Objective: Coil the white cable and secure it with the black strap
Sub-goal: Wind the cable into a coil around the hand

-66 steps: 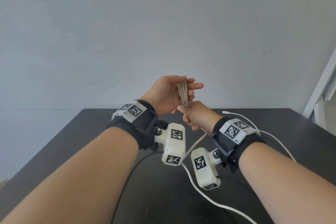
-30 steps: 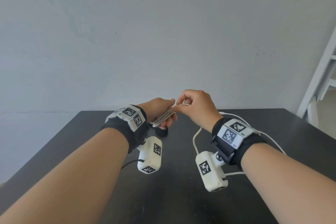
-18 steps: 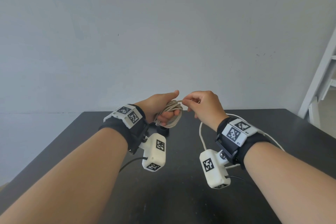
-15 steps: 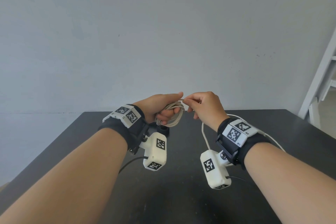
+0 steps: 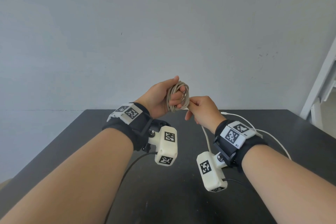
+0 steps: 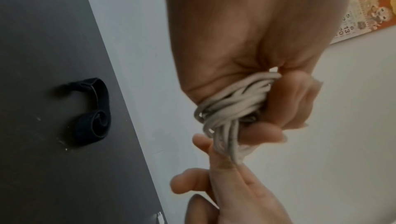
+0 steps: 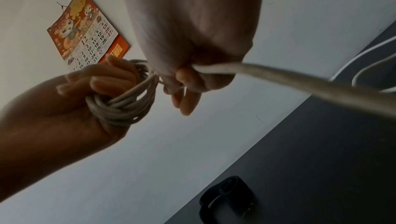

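Gripping a bundle of loops of the white cable (image 5: 179,96), the left hand (image 5: 160,97) is raised above the far part of the black table (image 5: 181,205), its fingers curled through the coil and its thumb lying over the top. Just to its right, the right hand (image 5: 203,110) pinches the cable's free run between thumb and fingers, right against the coil. From that pinch the loose length drops toward the table, passes behind the right wrist, and curves out over the right side of the tabletop, where a small plug end (image 5: 224,113) lies at the far right.

The black strap (image 6: 94,112) lies on the table apart from both hands, partly rolled at one end, near the table's far edge; in the head view the left wrist hides it.

Each wrist wears a black band carrying a white block with black-and-white square markers, and a white camera housing (image 5: 166,146) hangs below each one, with thin dark leads trailing toward the near edge. These housings and the forearms cover much of the table's middle.

Behind the table stands a plain pale wall (image 5: 163,32) with a few small dark specks. A white frame (image 5: 321,85) leans at the far right. Both wrist views show a red and orange wall calendar (image 7: 85,31) with cartoon animal figures, a large "12", rows of dates up to 31, and a square code panel whose small print is too fine to read.
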A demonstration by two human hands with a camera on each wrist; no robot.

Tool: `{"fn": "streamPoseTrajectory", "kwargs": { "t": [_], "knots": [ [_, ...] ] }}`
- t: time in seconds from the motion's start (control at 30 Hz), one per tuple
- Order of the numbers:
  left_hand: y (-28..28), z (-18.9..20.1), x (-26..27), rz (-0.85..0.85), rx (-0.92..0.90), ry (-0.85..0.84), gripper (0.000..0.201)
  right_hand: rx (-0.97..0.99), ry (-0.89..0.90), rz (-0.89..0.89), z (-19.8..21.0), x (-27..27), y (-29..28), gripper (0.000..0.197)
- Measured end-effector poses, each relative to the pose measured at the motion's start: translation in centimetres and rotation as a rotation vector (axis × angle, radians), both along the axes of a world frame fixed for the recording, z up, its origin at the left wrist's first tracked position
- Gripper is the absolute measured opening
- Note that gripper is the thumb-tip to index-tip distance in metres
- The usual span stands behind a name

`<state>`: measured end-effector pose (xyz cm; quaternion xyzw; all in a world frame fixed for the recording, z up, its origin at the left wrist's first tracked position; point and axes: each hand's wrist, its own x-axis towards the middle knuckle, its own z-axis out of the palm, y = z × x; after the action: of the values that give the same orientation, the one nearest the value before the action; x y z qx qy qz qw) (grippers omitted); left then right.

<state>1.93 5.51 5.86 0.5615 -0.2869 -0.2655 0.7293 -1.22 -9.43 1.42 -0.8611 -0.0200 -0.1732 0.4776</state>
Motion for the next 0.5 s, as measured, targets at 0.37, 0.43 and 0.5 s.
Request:
{"fn": "streamPoseTrajectory", "kwargs": {
  "t": [0.37,0.43,0.5],
  "knots": [
    [-0.6,0.3,-0.2,0.122,-0.224,0.155,0.03,-0.09,0.082,0.092,-0.2,0.3,1.3,0.032],
    [-0.8,0.5,-0.5,0.154,-0.236,0.186,0.025,-0.125,0.112,0.114,-0.1,0.3,1.6,0.032],
    [-1.1,0.5,-0.6,0.203,-0.242,0.205,0.022,-0.163,0.131,0.127,0.0,0.3,1.8,0.034]
  ]
}}
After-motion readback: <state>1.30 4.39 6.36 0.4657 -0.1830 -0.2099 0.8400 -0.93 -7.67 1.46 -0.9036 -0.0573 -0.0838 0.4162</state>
